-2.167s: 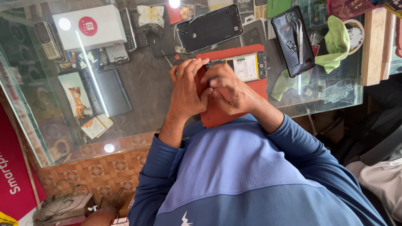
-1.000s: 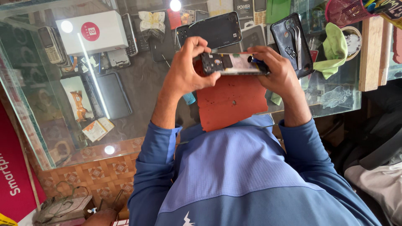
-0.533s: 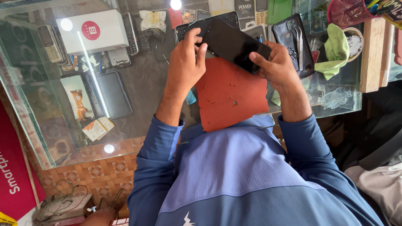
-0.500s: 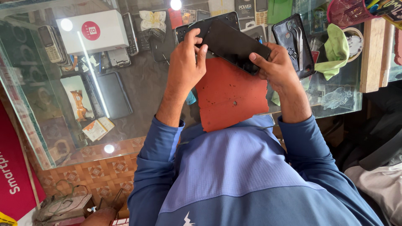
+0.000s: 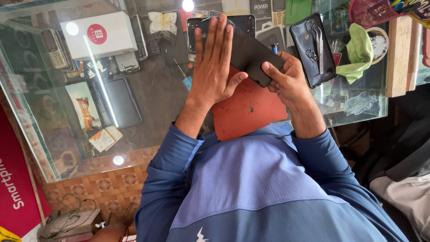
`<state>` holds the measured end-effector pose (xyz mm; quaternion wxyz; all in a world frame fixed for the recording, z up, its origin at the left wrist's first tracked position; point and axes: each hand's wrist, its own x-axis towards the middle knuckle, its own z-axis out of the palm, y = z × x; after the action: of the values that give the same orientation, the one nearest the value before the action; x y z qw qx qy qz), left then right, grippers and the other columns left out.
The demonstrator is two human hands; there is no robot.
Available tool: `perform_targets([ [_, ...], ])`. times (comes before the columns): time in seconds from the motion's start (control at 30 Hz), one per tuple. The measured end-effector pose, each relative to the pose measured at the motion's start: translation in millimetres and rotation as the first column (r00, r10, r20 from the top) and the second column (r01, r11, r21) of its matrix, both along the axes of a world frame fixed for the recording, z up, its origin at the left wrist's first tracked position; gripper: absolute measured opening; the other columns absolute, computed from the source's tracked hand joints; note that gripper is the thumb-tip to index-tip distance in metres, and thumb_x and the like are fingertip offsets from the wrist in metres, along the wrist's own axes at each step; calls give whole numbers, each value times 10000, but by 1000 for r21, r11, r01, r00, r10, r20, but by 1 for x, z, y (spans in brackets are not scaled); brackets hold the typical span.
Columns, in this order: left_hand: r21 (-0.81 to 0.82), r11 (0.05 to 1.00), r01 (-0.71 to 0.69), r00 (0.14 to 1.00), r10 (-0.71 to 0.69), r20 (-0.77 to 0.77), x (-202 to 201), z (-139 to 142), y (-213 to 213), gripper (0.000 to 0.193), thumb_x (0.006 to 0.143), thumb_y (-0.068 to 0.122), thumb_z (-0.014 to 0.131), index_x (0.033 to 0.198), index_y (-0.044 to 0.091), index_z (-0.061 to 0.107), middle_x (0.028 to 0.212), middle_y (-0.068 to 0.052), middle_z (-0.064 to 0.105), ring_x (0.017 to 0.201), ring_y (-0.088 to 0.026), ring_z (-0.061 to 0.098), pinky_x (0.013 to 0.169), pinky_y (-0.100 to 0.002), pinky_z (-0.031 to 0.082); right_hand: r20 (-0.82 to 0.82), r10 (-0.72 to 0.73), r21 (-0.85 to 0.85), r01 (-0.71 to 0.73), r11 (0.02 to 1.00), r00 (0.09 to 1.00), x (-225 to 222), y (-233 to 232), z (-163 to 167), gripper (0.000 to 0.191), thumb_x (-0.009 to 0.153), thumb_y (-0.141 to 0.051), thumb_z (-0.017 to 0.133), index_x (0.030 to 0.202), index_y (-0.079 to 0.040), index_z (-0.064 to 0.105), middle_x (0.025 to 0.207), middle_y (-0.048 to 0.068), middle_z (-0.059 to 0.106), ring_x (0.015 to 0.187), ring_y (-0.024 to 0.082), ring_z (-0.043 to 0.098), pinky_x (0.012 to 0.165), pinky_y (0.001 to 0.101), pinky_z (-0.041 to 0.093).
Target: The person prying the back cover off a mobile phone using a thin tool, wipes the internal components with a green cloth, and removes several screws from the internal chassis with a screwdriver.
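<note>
Spanning nearly the whole view, the glass-topped display worktop (image 5: 148, 98) carries everything here, with old handsets and cards visible in the case beneath it. On it, nearest the person's blue-sleeved chest, lies the orange-red rubber work mat (image 5: 251, 112), dotted with small dark specks that may be screws or grit; I take this mat as the landmark. Up and to the left of the mat sits a white cardboard box with a red round sticker (image 5: 98, 33). To the right of the mat rests a black phone back cover (image 5: 313, 49) with metal tweezers laid on it, and beyond that a crumpled lime-green cloth (image 5: 358, 51).

Over the mat's upper edge the slim black smartphone (image 5: 251, 56) is held tilted, clear of the glass. The left hand (image 5: 215, 67) lies flat and open on it, fingers straight, palm pressing the dark face. The right hand (image 5: 286, 78) has its grip closed on the phone's lower right corner, thumb on top.

My judgement: the flat pressing could crack the panel if a speck is trapped beneath, and since only one corner is pinched, the phone could slip and strike the glass.
</note>
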<state>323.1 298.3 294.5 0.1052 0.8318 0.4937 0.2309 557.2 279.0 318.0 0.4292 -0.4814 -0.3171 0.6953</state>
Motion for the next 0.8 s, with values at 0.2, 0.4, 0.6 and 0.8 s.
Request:
perform_targets([
  [0.2, 0, 1000, -20, 1000, 20, -9, -2, 5, 1, 980, 1005, 753, 190, 1635, 3, 166, 1726, -167, 179, 1630, -302, 108, 1316, -615, -46, -28, -42, 3, 42, 999, 999, 0, 0, 6, 284, 997, -143, 756, 1087, -3, 525, 745, -11, 540, 516, 23, 378, 453, 207, 276],
  [0.4, 95, 991, -93, 973, 70, 221, -12, -3, 1, 776, 1079, 569, 327, 1609, 6, 270, 1650, -188, 333, 1553, -367, 277, 1304, -579, 99, 26, -68, 46, 67, 997, 997, 6, 1, 7, 275, 992, -147, 752, 1088, -15, 531, 774, 15, 595, 510, 24, 395, 446, 211, 291],
  [0.6, 63, 990, -127, 980, 115, 161, -23, -10, -7, 414, 952, 35, 608, 1364, 24, 565, 1265, -108, 623, 1213, -301, 529, 1103, -481, 359, 295, -147, 283, 61, 957, 944, 31, -7, -4, 308, 1034, -100, 765, 1179, -22, 504, 890, 8, 632, 680, 34, 532, 544, 218, 385],
  [0.8, 90, 986, -138, 980, 123, 156, -25, -2, -20, 370, 940, -3, 675, 1305, 27, 629, 1143, -75, 629, 1135, -277, 559, 1057, -460, 389, 781, -186, 490, -400, 774, 597, 58, -31, -4, 299, 983, 12, 808, 1110, -3, 539, 932, 135, 702, 753, 135, 619, 667, 292, 495],
])
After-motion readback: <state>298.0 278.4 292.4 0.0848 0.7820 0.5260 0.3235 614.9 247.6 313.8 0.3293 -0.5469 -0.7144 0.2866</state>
